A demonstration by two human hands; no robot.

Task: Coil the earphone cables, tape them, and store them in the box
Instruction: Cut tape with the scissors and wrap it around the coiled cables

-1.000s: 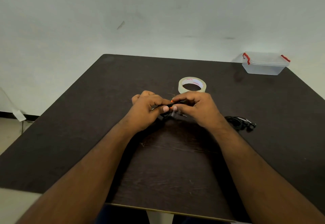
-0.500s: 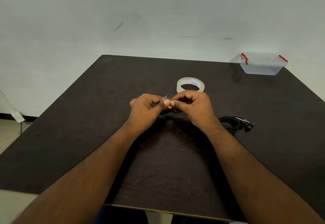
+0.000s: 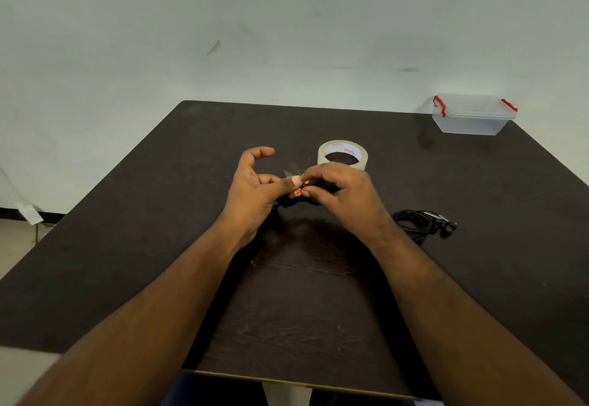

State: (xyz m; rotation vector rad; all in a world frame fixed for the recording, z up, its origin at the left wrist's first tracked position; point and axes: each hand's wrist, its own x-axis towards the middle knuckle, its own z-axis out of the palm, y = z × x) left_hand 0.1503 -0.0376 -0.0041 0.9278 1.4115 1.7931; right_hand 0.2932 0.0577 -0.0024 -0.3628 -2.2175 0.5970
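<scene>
Over the middle of the dark table [image 3: 127, 246], my left hand [image 3: 258, 189] and my right hand [image 3: 341, 195] meet on a small black earphone bundle with orange marks [image 3: 299, 189]. My right hand pinches the bundle, most of it hidden under the fingers. My left thumb presses a clear strip of tape [image 3: 291, 173] against it, while the left index finger is lifted and curved. A roll of clear tape [image 3: 342, 154] lies flat just behind my right hand. A second black coiled earphone [image 3: 420, 222] lies to the right. The clear box with red clips [image 3: 473, 114] stands at the far right corner.
A pale wall rises behind the table. The floor and a white scrap show at the left edge. The table's front edge runs just below my forearms.
My left index finger has lifted away from the bundle and a strip of clear tape now shows above my thumb. Both hands stay at the same spot.
</scene>
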